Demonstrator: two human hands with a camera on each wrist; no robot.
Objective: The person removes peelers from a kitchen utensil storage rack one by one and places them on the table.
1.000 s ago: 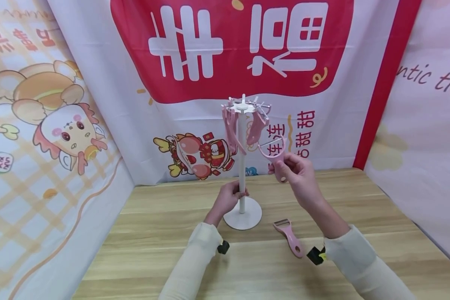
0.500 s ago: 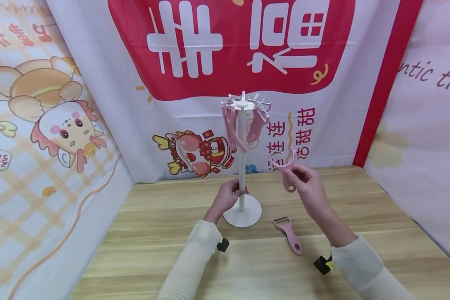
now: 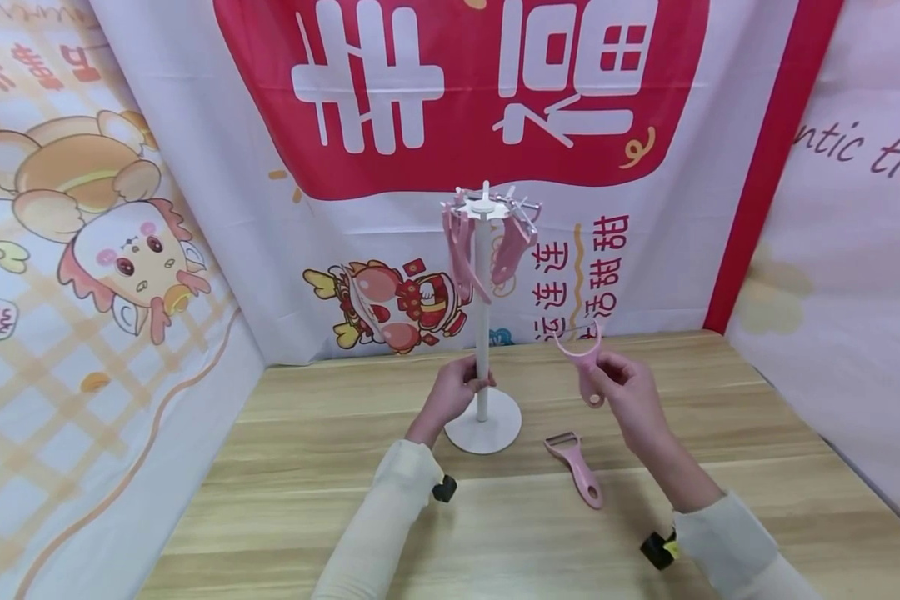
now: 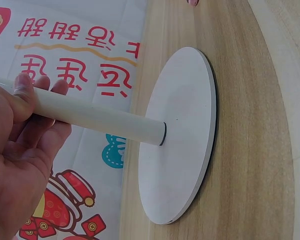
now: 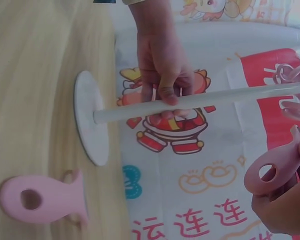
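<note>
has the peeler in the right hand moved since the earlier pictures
Yes: in the head view, the held peeler has moved down and to the right, away from the top of the white stand, which has stayed in place.

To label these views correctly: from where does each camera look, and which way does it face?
Head: worn on the head, facing forward and down at the slim white round-based stand; left hand, right hand and cream fabric sleeves show.
Left wrist: on that wrist, facing the stand's flat white base; the left hand shows, gripping the pole.
Right wrist: on that wrist, facing across to the stand; both hands show, the right partly, holding a pink Y-shaped peeler.
Both wrist views share the left hand and the base.
</note>
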